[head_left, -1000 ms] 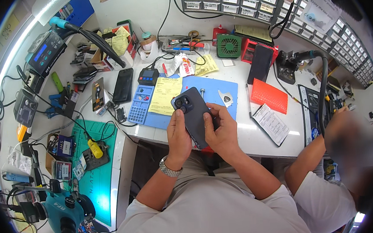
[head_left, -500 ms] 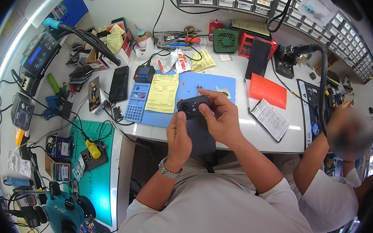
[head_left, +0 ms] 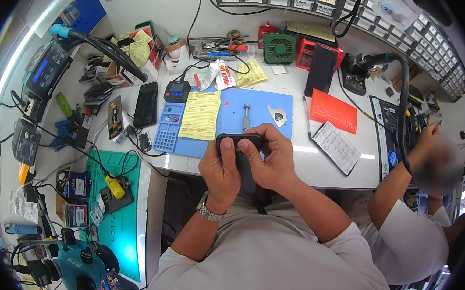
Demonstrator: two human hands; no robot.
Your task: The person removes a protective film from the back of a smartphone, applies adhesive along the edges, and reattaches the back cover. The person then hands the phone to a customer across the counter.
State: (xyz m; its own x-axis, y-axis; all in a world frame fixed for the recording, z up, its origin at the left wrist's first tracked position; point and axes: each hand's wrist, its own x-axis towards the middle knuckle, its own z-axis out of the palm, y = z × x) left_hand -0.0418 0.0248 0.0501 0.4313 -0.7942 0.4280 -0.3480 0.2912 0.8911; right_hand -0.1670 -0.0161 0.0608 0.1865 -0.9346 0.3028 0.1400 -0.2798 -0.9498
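Note:
A dark smartphone [head_left: 239,154] is held in both hands just in front of the white workbench edge, its back facing up. My left hand [head_left: 219,170] grips its left side, thumb on top; a metal watch is on that wrist. My right hand [head_left: 270,157] wraps the right side, thumb pressing near the phone's top end. Beyond the hands lies a blue work mat [head_left: 257,108] with a small metal screwdriver [head_left: 246,115] and a pale pick [head_left: 277,116] on it.
A yellow form [head_left: 201,115], a blue screw tray [head_left: 167,127] and a black phone [head_left: 146,103] lie left of the mat. A red pad [head_left: 333,111] and a paper sheet [head_left: 336,147] lie right. A green mat [head_left: 116,212] lies at the left. Another person [head_left: 409,208] sits at right.
The phone has been lowered and tilted flatter toward me, from over the blue mat to the bench edge. Both hands stayed on it. The person at right reached toward the bench.

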